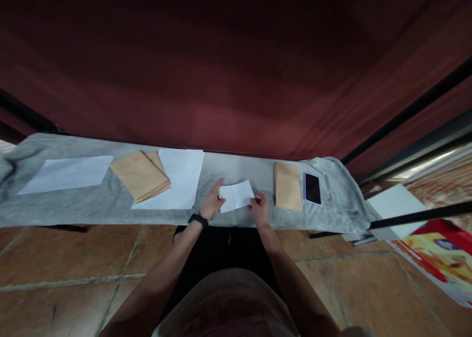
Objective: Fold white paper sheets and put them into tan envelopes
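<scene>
Your shirt front (228,302) bulges into the bottom of the view, nearest the camera, with dark trousers (228,251) beyond it. Your left hand (211,203), a black band (199,221) around its wrist, grips the left edge of a small creased white paper (236,196), thumb on top, and your right hand (259,208) pinches its right edge near the lower corner. You have that paper in front of your body, above the grey cloth (239,166) covering the long, narrow table. Just right of your right hand lies a brown envelope stack (288,185), with a dark-screened phone (313,188) beside it. Left of your left hand you have a large white sheet (184,174), partly covered by fanned brown envelopes (139,175); farther left lies another white sheet (68,174). Behind the table hangs a dark red curtain (221,91). Beyond the table's right end, a red-and-yellow box (438,253) sits near a white panel (396,204), above brown floor tiles (354,288).
</scene>
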Available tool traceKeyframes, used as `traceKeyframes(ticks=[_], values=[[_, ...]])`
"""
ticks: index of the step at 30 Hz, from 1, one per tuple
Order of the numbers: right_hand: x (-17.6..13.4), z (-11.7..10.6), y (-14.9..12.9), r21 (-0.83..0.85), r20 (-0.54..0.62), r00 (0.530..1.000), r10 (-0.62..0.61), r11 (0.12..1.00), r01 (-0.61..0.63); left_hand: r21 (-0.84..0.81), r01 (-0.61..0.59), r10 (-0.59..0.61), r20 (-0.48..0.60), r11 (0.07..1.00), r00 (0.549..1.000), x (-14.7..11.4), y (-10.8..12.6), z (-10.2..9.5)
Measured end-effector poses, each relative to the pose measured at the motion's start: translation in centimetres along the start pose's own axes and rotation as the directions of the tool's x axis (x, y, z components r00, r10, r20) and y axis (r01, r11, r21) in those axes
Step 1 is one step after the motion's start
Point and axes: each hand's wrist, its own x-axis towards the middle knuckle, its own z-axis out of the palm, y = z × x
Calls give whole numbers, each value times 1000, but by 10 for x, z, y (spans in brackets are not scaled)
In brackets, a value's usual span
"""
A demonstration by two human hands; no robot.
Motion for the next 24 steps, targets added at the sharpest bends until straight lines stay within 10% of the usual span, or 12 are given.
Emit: traceKeyframes(ticks=[7, 12, 24], values=[[-8, -6, 0, -583, 261, 879, -399, 661, 472, 426, -122, 85, 105, 897, 991, 11, 11, -4], [-10, 8, 1, -662, 564, 739, -368, 335, 671, 599, -212, 272, -9, 772, 962, -3, 15, 20], [9, 6, 5, -716, 578, 747, -329, 234, 658, 560, -353, 298, 190, 749, 935, -14, 4, 47]])
